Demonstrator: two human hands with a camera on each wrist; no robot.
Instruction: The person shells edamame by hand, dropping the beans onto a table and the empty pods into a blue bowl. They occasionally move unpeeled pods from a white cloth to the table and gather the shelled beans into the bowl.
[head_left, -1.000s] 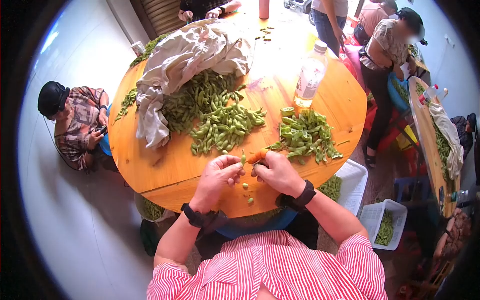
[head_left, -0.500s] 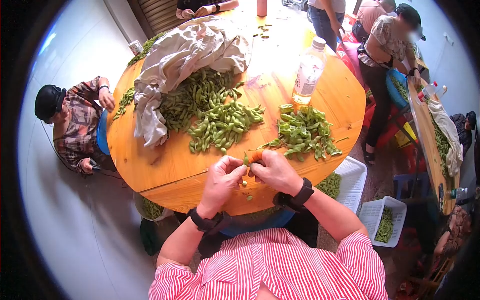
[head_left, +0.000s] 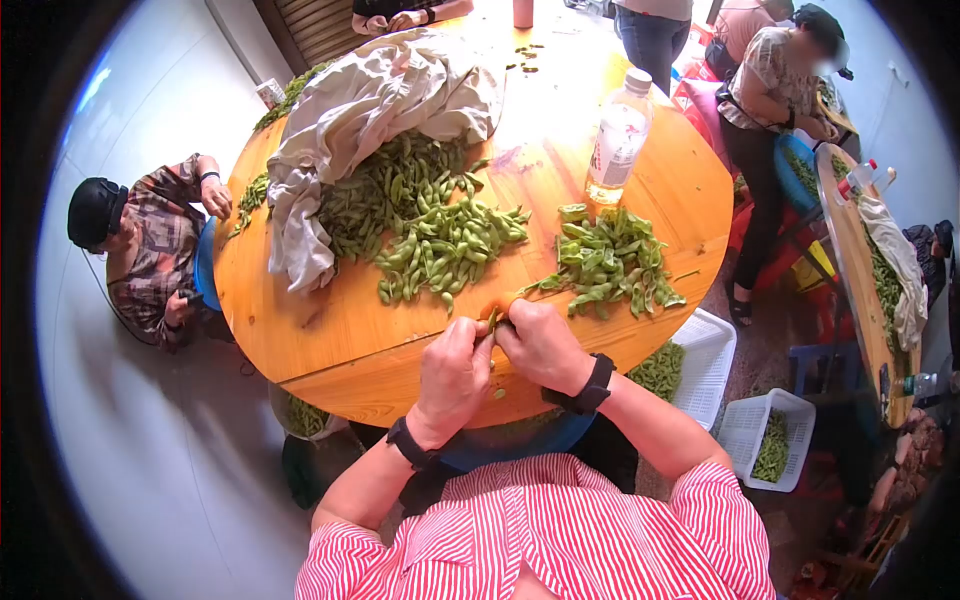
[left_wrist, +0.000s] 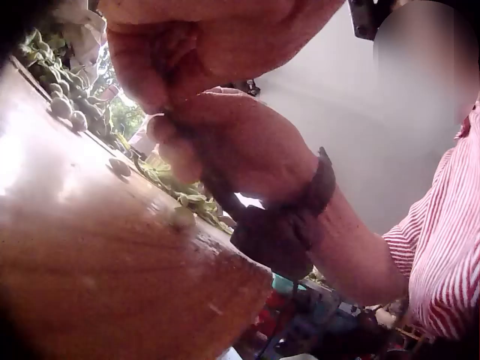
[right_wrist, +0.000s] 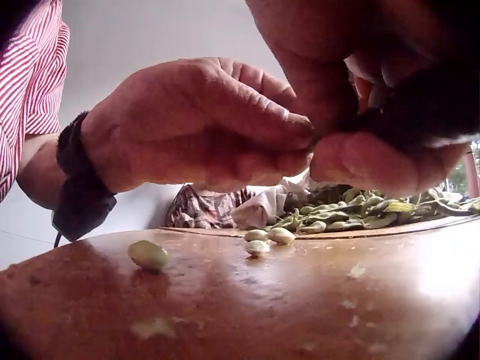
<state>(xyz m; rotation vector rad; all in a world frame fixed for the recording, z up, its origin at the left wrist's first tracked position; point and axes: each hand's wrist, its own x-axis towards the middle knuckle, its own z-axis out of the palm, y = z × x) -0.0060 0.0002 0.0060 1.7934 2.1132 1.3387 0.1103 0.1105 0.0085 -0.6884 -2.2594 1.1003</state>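
Both hands meet over the near edge of the round table (head_left: 350, 370). My left hand (head_left: 450, 372) pinches a green soybean pod (head_left: 492, 322) between thumb and fingers. My right hand (head_left: 543, 348) closes its thumb and fingers on the other side of the same pod; an orange covering (head_left: 497, 308) shows at its fingertips. The fingers hide most of the pod. On the wood below, in the right wrist view, lie a shelled bean (right_wrist: 148, 255) and, farther off, a small group of beans (right_wrist: 257, 248).
Ahead lies a heap of soybean pods (head_left: 450, 245), partly under a pale cloth (head_left: 390, 90). Emptied pods (head_left: 615, 265) form a pile at right, with a plastic bottle (head_left: 620, 145) behind. White baskets (head_left: 712, 365) stand below the table's right side. Other people sit or stand around.
My hands have drawn together, and the pod that stood up from my left fingers is now mostly covered. The person at left has reached one hand to the table edge.
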